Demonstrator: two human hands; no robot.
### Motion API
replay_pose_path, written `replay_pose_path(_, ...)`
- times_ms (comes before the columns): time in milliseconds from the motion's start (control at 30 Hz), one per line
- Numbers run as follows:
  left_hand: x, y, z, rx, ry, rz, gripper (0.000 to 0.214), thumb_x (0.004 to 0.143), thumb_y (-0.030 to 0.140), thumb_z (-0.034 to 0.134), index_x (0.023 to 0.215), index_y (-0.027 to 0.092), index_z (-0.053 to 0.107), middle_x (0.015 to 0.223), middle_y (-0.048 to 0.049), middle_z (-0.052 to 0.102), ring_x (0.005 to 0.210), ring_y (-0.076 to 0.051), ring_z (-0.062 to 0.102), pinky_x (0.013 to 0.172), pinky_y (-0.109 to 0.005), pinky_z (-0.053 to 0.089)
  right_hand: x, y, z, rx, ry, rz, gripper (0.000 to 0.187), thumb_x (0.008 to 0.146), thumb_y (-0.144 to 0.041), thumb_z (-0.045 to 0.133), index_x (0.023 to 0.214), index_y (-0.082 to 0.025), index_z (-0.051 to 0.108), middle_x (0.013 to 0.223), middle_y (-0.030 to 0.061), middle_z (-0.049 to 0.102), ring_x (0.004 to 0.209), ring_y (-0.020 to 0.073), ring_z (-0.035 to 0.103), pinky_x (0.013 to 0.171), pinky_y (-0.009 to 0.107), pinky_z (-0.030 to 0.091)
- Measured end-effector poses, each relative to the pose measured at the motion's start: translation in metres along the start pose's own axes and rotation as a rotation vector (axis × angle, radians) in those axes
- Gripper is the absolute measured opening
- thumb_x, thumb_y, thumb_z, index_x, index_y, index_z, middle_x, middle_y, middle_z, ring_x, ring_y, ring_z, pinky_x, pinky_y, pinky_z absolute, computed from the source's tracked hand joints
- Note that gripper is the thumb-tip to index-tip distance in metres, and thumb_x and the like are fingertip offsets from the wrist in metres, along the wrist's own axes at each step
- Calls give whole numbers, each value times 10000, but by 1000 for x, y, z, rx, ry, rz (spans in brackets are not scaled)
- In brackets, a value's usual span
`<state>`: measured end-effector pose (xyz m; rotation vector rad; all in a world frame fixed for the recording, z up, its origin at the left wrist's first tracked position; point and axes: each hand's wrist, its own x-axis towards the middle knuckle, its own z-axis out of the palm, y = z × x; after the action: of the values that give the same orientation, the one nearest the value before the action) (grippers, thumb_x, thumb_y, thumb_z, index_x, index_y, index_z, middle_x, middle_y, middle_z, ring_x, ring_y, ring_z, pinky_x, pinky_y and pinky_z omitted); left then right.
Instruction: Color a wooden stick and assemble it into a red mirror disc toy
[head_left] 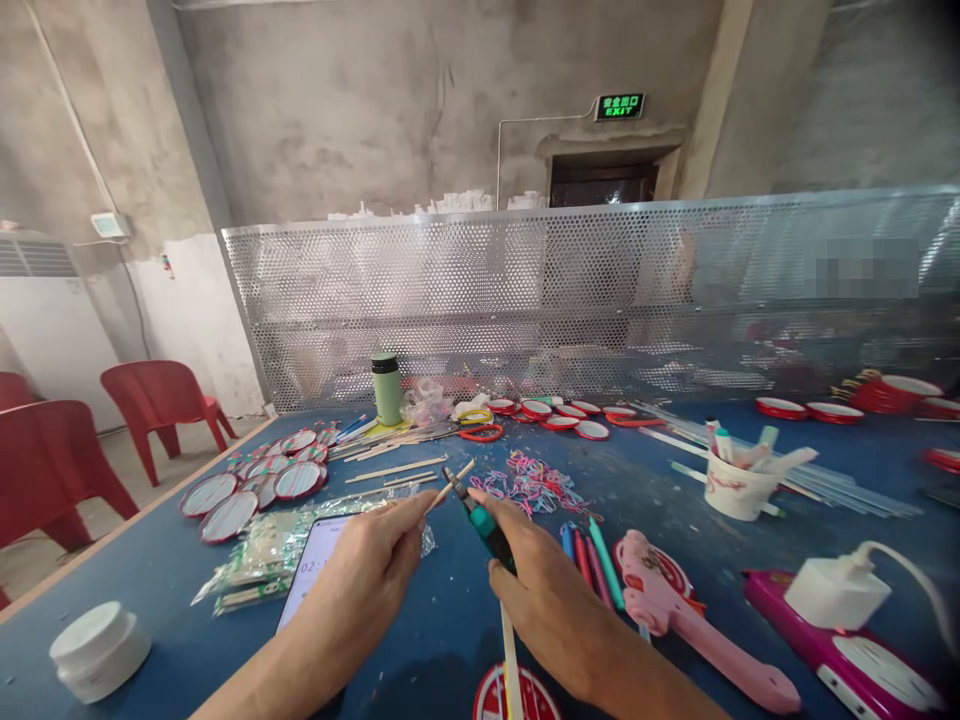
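My left hand [367, 565] pinches a short, thin wooden stick [461, 480] that slants up to the right. In my right hand [551, 600] is a pair of cutting pliers [487, 528] with green and black handles. Its jaws touch or nearly touch the stick; whether they are closed on it I cannot tell. Below my right hand, a flat pale strip [511, 650] lies across a red round frame [551, 700], cut off by the bottom edge. A lit phone [307, 570] is partly hidden behind my left wrist. Beyond the pliers lies a pile of colourful small plastic pieces [536, 485].
Red-rimmed discs [232, 515] overlap at left, beside plastic-bagged sticks [255, 560]. A white jar [101, 650] stands front left, a green bottle [387, 390] at the back. Rightward are pens [604, 560], a pink glue gun [712, 645], a cup [739, 490] and a power strip [840, 640].
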<state>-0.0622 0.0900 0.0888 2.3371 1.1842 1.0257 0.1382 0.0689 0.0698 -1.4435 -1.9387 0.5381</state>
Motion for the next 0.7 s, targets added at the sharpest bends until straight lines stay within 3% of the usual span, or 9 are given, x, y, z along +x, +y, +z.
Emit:
replay_pose_path(267,1,-5,2,-137,-74,-73,333,992,302,333,807,180,583,602,40,494,579,-107,439,592,-231,329,-1,-4,0,-38,-5,36,800,799,24,473,1566,-172,357,1578,103,423,1494,234,333,1255,451,255)
replay_pose_path(700,2,-2,-1,-179,-108,-134,320,939,279,374,765,168,619,610,24,522,605,-112,462,608,-236,323,-1,-3,-1,-45,-32,28,799,802,7,465,1567,-197,352,1573,102,428,1499,242,323,1255,475,251)
